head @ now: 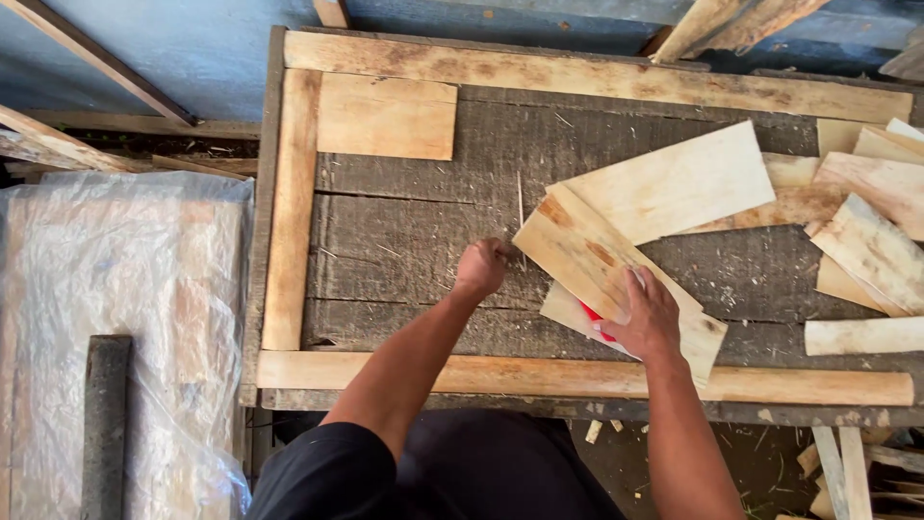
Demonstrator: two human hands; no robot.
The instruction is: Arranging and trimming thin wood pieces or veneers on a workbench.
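Pinching the near corner of a thin pale wood sheet (597, 255) with fingers curled tight, left hand (481, 267) over the dark planks of the counter (404, 250). Pressing flat on the same sheet, right hand (647, 320) with fingers spread narrow and palm down, partly covering a small red thing (592, 315) whose kind cannot be told. Lying slantwise across a second, similar sheet (707, 339) underneath, and overlapping at its far end a wider pale sheet (679, 183) that points toward the far right. Beyond, at the right edge, a loose heap of more wood sheets (871, 226), some overlapping, one lying apart near the front. Framing the dark planks, light wooden battens: a front rail (481, 374) just below both wrists, a left rail (289, 207), a back rail (597, 75). Resting in the far left corner, a square pale board (387, 117). Off to the left of the counter, a stack wrapped in clear plastic (115, 327), with a dark bar (104, 424) lying on it.
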